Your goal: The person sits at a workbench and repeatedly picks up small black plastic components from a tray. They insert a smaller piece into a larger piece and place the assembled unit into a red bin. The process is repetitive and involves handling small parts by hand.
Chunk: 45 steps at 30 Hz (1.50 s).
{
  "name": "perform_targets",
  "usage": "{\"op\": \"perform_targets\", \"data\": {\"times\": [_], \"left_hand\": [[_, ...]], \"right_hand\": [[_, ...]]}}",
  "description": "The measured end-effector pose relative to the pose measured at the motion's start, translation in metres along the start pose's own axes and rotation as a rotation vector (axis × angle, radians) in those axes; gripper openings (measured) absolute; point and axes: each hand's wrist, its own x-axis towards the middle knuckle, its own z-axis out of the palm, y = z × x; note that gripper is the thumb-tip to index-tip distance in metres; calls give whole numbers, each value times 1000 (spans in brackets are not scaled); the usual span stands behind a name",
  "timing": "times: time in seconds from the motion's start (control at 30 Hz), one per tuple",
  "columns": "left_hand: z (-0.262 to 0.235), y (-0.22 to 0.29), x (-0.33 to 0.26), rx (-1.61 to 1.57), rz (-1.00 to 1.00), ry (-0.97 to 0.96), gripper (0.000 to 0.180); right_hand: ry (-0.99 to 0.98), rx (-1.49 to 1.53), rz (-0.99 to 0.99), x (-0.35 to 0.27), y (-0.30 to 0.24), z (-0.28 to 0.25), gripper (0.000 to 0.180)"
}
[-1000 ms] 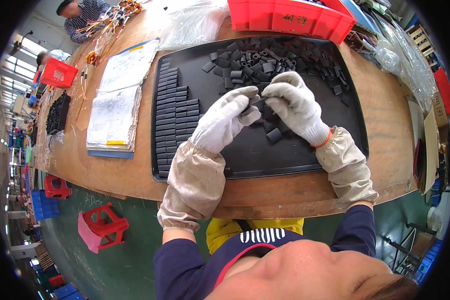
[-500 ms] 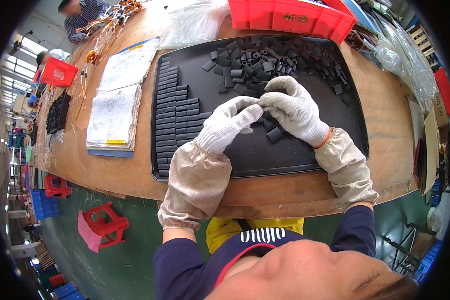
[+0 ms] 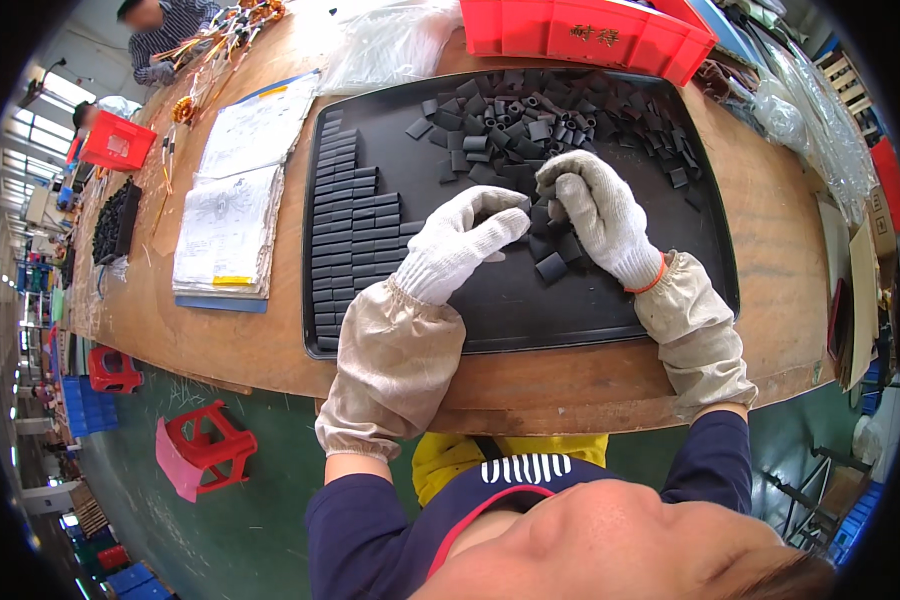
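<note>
On a large black tray (image 3: 490,320), both my hands wear white knitted gloves. My left hand (image 3: 462,240) pinches a short black tube piece (image 3: 525,204) between thumb and fingertips. My right hand (image 3: 598,215) is just to the right, apart from the left, with its fingers curled toward the thumb; what they hold, if anything, is hidden. Beyond the hands, a loose pile of short black tube pieces (image 3: 515,130) covers the far part of the tray. Along the tray's left side, more tube pieces (image 3: 345,225) lie in tight, orderly rows.
Left of the tray are stacked paper sheets (image 3: 228,225) on a blue board. A red bin (image 3: 580,35) stands behind the tray, beside clear plastic bags (image 3: 390,50). A small black box (image 3: 117,222) and another red bin (image 3: 118,143) are farther left. Another person (image 3: 165,35) sits at the far left.
My hands have drawn apart. The right hand has shifted slightly right, away from the left fingertips, while the left hand has stayed nearly in place.
</note>
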Motion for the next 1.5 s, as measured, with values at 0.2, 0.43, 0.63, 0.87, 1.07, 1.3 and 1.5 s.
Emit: {"op": "perform_targets", "data": {"times": [0.2, 0.43, 0.63, 0.87, 1.07, 1.3, 1.5], "left_hand": [[0, -1, 0, -3, 21, 17, 38], [-2, -7, 3, -42, 23, 61, 39], [-3, -9, 4, -37, 42, 38, 38], [-1, -4, 1, -25, 19, 33, 37], [-6, -5, 1, -158, -5, 2, 38], [-4, -3, 0, -64, 7, -2, 39], [-3, 2, 0, -59, 91, 126, 39]], "right_hand": [[-77, -56, -62, 1, -2, -2, 21], [1, 252, 119, 0, 7, 8, 19], [-53, 183, 41, 3, 4, 3, 18], [0, 39, 9, 1, 0, 9, 17], [-31, -129, -261, 7, 3, 5, 22], [-54, -138, -187, 4, -1, 6, 26], [-40, -283, -342, 9, 7, 12, 28]]}}
